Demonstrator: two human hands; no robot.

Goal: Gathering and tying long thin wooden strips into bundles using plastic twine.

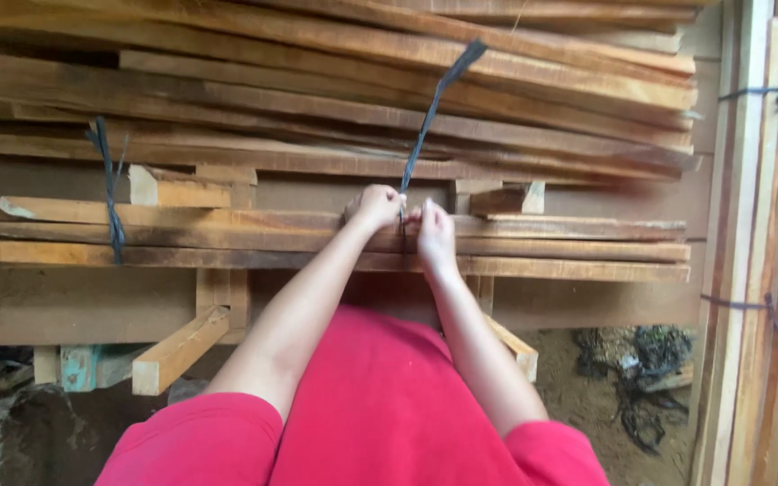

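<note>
1. Strap [432, 112], dark and thin, is running up from the hands over the upper planks [389, 81], near the middle of the head view.
2. Lower planks [542, 243] are lying in a flat bundle [227, 236], its front edge facing the person; another strap [112, 193] is binding its left part.
3. Open room is showing only below the bundle, where dirt ground [587, 396] and a dark tangle [646, 378] are lying at the right.
4. More bound planks [758, 270] are standing upright at the right edge.
5. Left hand [375, 207] is curling closed on the strap's lower end at the bundle.
6. Right hand [434, 232] is touching it, fingers pinched together on the same strap.
</note>
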